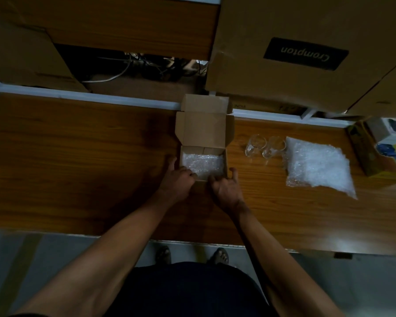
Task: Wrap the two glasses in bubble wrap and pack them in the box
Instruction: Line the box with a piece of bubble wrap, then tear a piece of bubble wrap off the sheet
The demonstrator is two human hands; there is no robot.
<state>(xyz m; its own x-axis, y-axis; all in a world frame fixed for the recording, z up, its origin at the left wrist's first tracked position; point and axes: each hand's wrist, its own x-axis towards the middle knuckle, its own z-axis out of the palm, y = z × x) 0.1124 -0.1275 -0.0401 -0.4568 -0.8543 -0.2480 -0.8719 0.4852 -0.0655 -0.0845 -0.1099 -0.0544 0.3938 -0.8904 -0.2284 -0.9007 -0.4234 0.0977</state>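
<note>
- The small cardboard box (204,143) stands open at the centre of the wooden table (78,145), its lid flap raised toward 12 o'clock; a crinkled bubble wrap lining (204,163) lies inside.
- The left hand (178,179) rests on the near-left corner of the box, fingers curled over the rim.
- The right hand (226,186) grips the near-right corner, fingers bent, thumb up.
- Two clear glasses (264,147) stand unwrapped at 3 o'clock from the box, touching each other.
- A puffy pile of bubble wrap (318,165) lies just beyond them.
</note>
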